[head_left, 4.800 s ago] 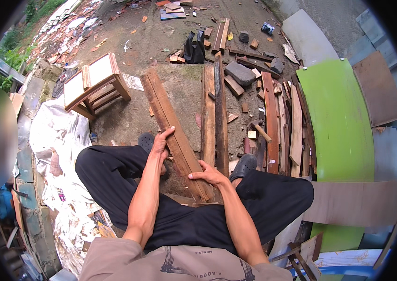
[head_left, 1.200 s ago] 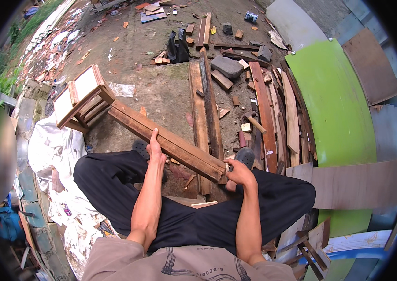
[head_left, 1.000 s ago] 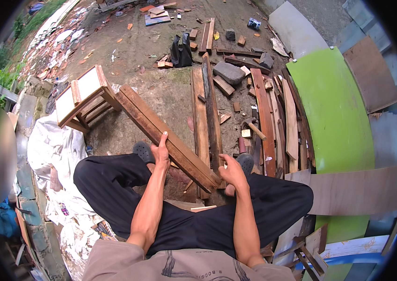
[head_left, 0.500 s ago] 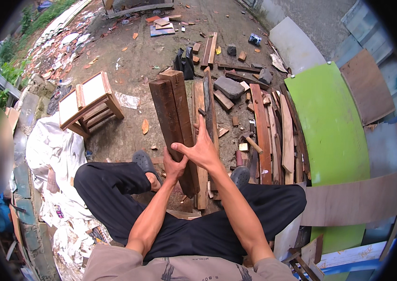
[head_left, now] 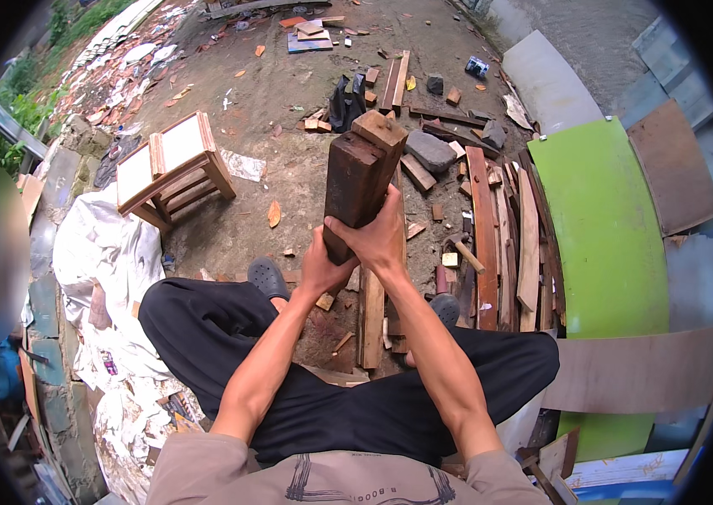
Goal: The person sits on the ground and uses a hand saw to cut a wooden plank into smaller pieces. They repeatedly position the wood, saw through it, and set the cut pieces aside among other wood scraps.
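Two dark brown wooden beams [head_left: 355, 185] are held side by side between my hands, their sawn ends tipped up and away from me. My left hand [head_left: 323, 268] is closed around the lower part from the left. My right hand [head_left: 376, 234] grips higher on the right side, its thumb lying across the near face. The beams' lower ends are hidden behind my hands. Beneath them, a long lighter plank [head_left: 371, 328] lies on the ground between my feet.
A small wooden stool [head_left: 175, 168] stands at the left, beside a crumpled white sheet [head_left: 108, 252]. Right of my hands lie a grey stone [head_left: 430, 151], a hammer [head_left: 469, 256] and several long planks [head_left: 484, 244]. A green panel [head_left: 596, 227] is farther right.
The two beams have swung to the right and tilted, so their ends now face me more. My right hand has wrapped around the right side, where its fingers were extended before.
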`<state>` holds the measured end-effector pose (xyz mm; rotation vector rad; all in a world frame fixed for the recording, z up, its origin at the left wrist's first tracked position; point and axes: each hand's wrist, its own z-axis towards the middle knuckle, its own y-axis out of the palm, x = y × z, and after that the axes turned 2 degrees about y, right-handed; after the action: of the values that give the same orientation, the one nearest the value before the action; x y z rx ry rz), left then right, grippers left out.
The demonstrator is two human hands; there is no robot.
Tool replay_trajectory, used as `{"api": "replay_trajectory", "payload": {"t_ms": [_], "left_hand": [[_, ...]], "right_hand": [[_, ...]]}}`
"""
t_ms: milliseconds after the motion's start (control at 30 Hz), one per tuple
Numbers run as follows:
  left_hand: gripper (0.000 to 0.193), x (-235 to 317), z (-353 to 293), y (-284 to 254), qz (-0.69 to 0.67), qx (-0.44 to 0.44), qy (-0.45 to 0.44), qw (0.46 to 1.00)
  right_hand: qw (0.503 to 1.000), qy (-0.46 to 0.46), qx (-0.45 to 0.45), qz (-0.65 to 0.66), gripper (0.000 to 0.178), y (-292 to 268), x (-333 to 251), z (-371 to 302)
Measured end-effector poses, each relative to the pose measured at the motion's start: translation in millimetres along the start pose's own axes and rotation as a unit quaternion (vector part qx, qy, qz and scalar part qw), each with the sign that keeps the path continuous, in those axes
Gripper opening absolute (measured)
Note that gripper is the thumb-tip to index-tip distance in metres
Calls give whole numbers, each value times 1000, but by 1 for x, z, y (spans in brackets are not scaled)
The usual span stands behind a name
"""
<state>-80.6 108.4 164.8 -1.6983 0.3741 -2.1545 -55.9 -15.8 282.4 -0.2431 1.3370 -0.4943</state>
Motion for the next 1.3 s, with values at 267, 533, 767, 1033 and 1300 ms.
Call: {"api": "replay_trajectory", "payload": {"t_ms": [267,533,767,1033,1300], "left_hand": [[99,30,68,-91,-68,-144,87,983],[70,52,74,-68,-121,-1,103,987],[64,48,80,-39,-10,136,61,989],[63,51,89,-21,10,182,51,982],[61,49,91,-20,13,198,35,979]], "right_hand": [[995,-76,21,62,92,40,35,25],[996,-71,-21,43,81,78,71,23],[994,-71,-69,45,76,74,74,31],[989,-98,-89,63,76,70,86,42],[989,-88,-121,11,79,66,79,46]]}}
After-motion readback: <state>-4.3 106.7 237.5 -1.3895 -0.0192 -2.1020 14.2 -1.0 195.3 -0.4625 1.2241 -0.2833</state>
